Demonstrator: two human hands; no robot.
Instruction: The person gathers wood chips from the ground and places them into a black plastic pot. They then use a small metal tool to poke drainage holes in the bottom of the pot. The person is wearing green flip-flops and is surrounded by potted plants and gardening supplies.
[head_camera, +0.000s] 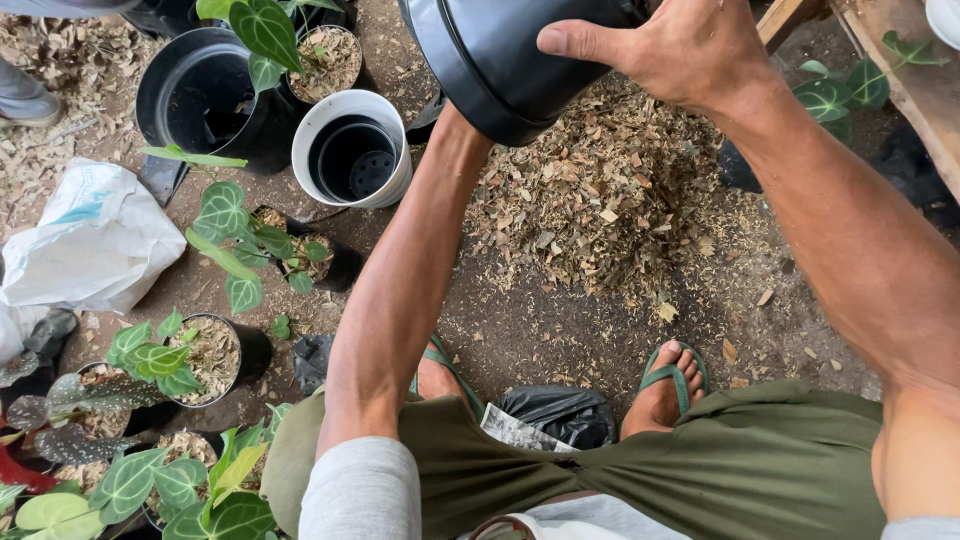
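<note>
Large black plastic pot (500, 60) held tilted above heap of dry brown leaf mulch (600, 200) on the ground. Right hand (670, 50) clasped over rim, thumb flat on wall. Left hand hidden behind pot, fingers impossible to judge.

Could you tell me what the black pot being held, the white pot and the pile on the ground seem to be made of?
Black pot: probably plastic, smooth with a soft sheen and a moulded rim band.
White pot: likely plastic too, thin glossy wall, with a black perforated pot nested inside.
Pile: dry, matte, brown leaf and bark bits.
</note>
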